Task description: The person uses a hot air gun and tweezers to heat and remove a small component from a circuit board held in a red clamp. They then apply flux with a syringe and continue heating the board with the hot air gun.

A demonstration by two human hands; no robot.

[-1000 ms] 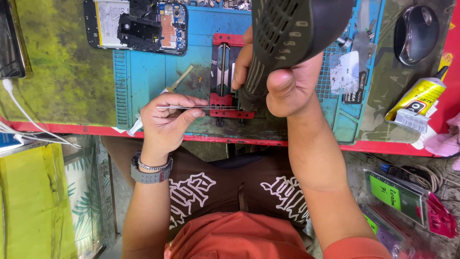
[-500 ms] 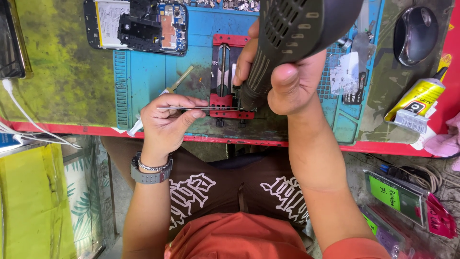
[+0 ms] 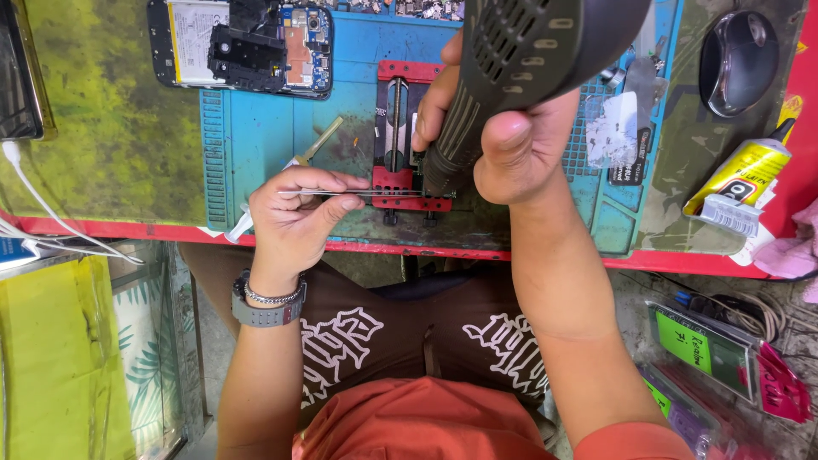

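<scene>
My right hand [image 3: 498, 140] grips a dark hot-air gun [image 3: 528, 51] by its handle, nozzle pointing down at a red board clamp [image 3: 400, 140] on the blue work mat [image 3: 256, 128]. My left hand [image 3: 294, 213] pinches thin metal tweezers [image 3: 375, 193], their tips reaching right to the clamp's near end under the nozzle. What sits in the clamp is mostly hidden by the gun and hand.
An opened phone [image 3: 239, 38] with its battery and board showing lies at the mat's far left. A syringe [image 3: 281, 175] rests behind my left hand. A computer mouse [image 3: 737, 60] and a yellow glue tube [image 3: 737, 179] are on the right. White cables [image 3: 51, 217] trail at the left edge.
The hot-air gun and my right hand have shifted slightly up and right. My left hand with the tweezers has stayed in place.
</scene>
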